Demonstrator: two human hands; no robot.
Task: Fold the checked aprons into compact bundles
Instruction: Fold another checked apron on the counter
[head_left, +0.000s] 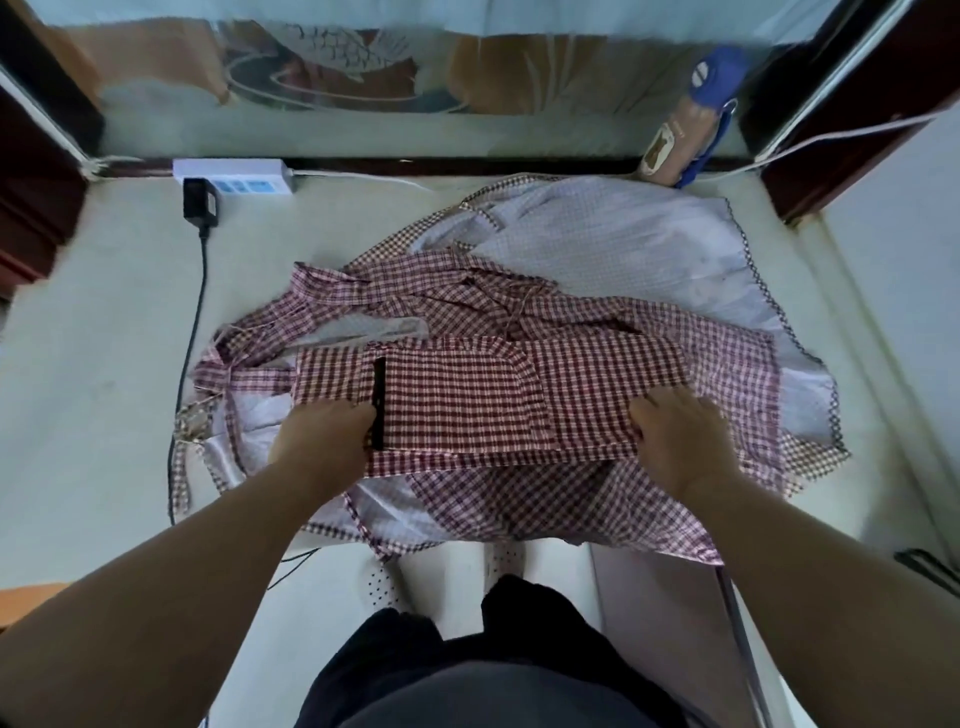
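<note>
Folded checked apron (467, 405) atop 1 loose pile (623, 244). Left hand (322, 441) grips its 9 o'clock end; right hand (680, 441) grips its 3 o'clock end.

The fingertips of the left hand (322, 436) and the right hand (680, 436) vanish at the ends of the folded apron (467, 400), so whether they pinch or press cannot be told. That fold covers the middle of the apron pile (623, 249); how many lie there is unclear. Print on the power strip (234, 174), upper left, is too small to read. A dark object (930, 569) is cut off by the right edge
</note>
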